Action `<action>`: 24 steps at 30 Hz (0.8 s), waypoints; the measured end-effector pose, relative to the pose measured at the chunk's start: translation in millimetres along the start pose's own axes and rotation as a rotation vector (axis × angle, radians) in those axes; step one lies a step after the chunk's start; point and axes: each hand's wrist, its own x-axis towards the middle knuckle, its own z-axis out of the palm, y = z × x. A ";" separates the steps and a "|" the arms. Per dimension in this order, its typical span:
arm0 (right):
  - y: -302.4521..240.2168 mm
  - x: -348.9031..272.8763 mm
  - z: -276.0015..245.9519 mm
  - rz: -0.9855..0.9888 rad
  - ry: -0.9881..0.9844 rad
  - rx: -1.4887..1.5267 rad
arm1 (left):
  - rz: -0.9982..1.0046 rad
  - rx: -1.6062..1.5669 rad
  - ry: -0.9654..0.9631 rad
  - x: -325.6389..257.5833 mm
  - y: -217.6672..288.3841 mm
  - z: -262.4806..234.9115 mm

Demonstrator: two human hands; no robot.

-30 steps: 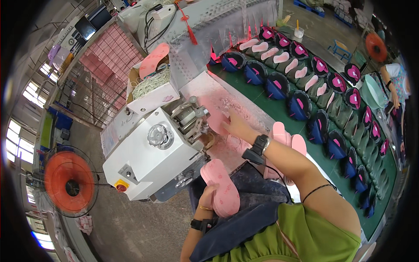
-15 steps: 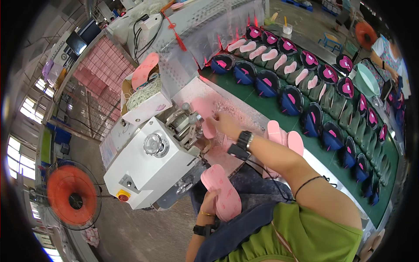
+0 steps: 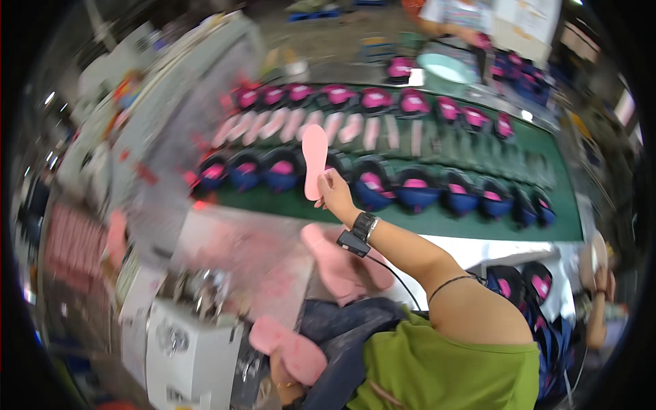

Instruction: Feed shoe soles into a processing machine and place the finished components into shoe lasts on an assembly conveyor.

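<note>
My right hand (image 3: 333, 194) is stretched out over the near side of the green conveyor belt (image 3: 417, 225), closed on the heel end of a single pink insole (image 3: 314, 154), which stands nearly upright. Low in the picture, my left hand (image 3: 282, 372) grips a stack of pink insoles (image 3: 290, 347); its fingers are partly hidden under them. More pink insoles (image 3: 331, 256) lie on the worktable, below my right forearm. Beyond my right hand, a row of pink insoles (image 3: 294, 125) rests on greenish shoe lasts (image 3: 471, 147) along the belt's middle.
Blue shoe uppers (image 3: 417, 197) line the belt's near side; black and pink ones (image 3: 376, 100) line the far side. A white machine (image 3: 184, 348) stands at lower left beside the dusty worktable (image 3: 232, 260). A pale green basin (image 3: 445, 72) and a co-worker (image 3: 456, 17) are beyond the belt.
My right hand has left the machine and moved out over the belt, carrying one insole. The view has swung right. My left hand still keeps its stack.
</note>
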 end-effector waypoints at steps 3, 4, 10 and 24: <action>21.0 43.4 -147.3 -0.133 0.343 -0.166 | -0.231 -0.640 0.032 30.0 98.1 -18.8; 25.8 49.5 -199.8 -0.142 0.461 -0.225 | -0.578 -1.416 0.128 35.7 101.1 -13.5; 32.1 40.9 -410.5 -0.055 0.801 -0.940 | -0.830 -1.271 0.013 33.0 61.5 -9.3; -5.7 -39.2 -86.8 -0.140 -0.450 -0.032 | -0.363 -1.105 -0.112 45.3 79.8 1.0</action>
